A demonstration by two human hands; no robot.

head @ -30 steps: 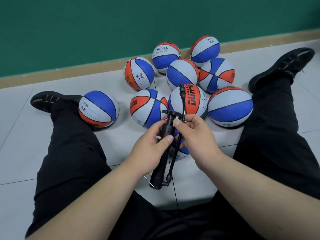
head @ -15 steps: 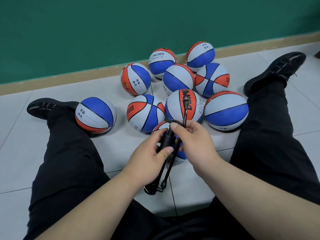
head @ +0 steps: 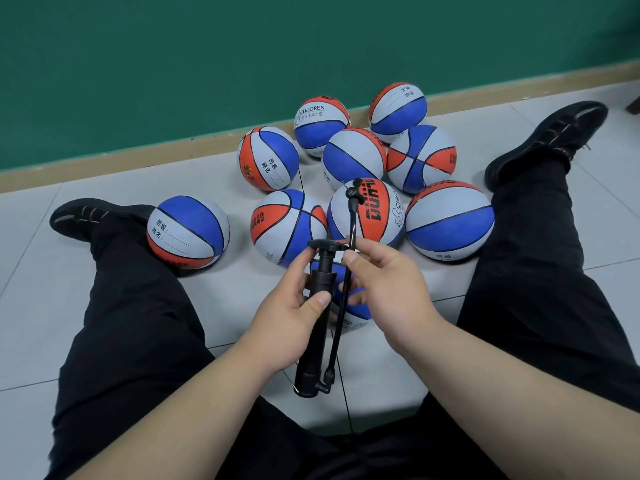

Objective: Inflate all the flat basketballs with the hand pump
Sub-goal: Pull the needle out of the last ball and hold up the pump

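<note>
pump (head: 319, 317) near-upright, handle up, left hand (head: 289, 318) gripping

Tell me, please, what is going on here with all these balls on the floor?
A person sits on the tiled floor, legs spread, holding a black hand pump. The left hand grips its barrel and the right hand pinches its hose, whose tip points up, not in any ball. One basketball lies beneath the hands, partly hidden; the other basketballs cluster beyond, toward the green wall.
</note>
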